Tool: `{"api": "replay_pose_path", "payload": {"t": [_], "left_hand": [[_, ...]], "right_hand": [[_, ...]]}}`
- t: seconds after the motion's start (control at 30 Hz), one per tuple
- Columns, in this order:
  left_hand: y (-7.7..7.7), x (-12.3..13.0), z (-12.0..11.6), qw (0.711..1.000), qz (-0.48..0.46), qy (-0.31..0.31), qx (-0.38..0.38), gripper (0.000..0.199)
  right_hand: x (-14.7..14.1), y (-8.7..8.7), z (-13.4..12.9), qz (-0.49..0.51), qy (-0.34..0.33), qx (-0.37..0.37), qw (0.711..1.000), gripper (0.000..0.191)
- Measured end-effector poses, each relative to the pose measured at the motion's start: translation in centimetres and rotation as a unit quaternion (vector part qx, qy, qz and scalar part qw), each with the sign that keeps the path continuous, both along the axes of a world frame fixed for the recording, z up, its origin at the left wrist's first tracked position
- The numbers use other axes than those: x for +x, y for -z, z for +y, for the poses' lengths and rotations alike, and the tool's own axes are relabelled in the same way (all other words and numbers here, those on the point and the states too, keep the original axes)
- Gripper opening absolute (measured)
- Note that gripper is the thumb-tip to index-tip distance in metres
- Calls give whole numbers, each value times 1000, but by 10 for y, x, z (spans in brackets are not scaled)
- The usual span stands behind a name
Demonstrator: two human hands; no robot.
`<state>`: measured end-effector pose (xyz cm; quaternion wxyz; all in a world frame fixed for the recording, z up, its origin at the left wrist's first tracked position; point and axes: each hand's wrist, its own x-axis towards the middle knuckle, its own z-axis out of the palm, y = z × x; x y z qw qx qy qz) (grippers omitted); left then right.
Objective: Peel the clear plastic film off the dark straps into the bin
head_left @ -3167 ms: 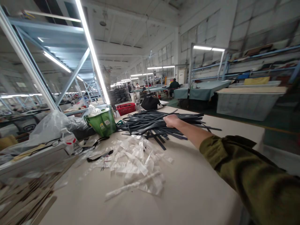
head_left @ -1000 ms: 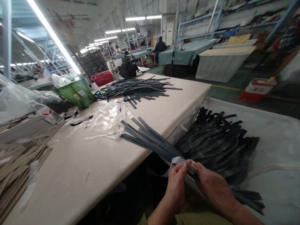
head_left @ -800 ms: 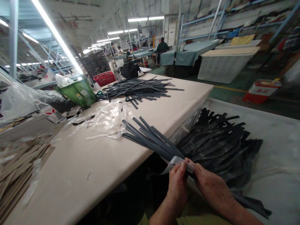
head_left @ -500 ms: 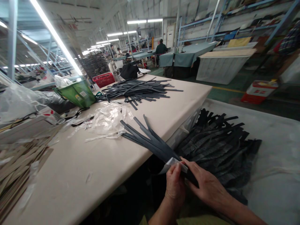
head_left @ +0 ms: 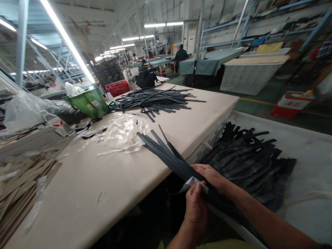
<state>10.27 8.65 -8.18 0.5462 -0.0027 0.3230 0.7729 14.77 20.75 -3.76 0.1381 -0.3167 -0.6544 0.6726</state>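
My left hand [head_left: 195, 202] is closed, its thumb pressing a translucent white plastic wrap [head_left: 192, 181] against a bundle of dark grey strips [head_left: 169, 155]. Just beyond the wrap, my right hand [head_left: 209, 174] grips the same bundle from its right side, fingers partly hidden. The bundle's far ends fan out over the edge of the beige table [head_left: 124, 186]; its near end runs down under my right forearm. To the right, many more dark strips [head_left: 246, 162] lie layered in a pale bin [head_left: 308, 173].
A heap of dark strips [head_left: 155, 98] lies at the table's far end, with crumpled clear plastic strips [head_left: 127, 131] nearer. Brown strips [head_left: 28, 183] cover the left side. A green bag [head_left: 90, 103] and a red basket [head_left: 118, 88] stand behind. One person [head_left: 181, 54] is far off.
My right hand has moved forward along the bundle, from beside the white wrap to just past it. My left hand stays at the wrap. The view has shifted slightly.
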Motion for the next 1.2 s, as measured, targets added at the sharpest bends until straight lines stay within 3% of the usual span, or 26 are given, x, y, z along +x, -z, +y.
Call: {"api": "replay_pose_path", "payload": {"t": [0.1,0.3,0.57,0.8,1.0,1.2], "left_hand": [[2,0,0,1000,-9,1,7,35],[-1,-1,-1,1000,-10,7,16,37],[4,-2,0,1000,-10,3,5,40],[4,-2,0,999,-8,37,15,37],[6,-2,0,998,-15,45,51,35],[5,-4,3,998,-37,27,44,33]], "right_hand": [[-18,1,11,-16,3,17,1000,58],[-34,2,14,-36,51,126,990,35],[-57,-3,16,-43,109,225,967,36],[-75,-13,19,-40,149,284,946,37],[-99,-11,29,-53,148,303,940,33],[-126,-16,38,-69,148,379,911,17]]}}
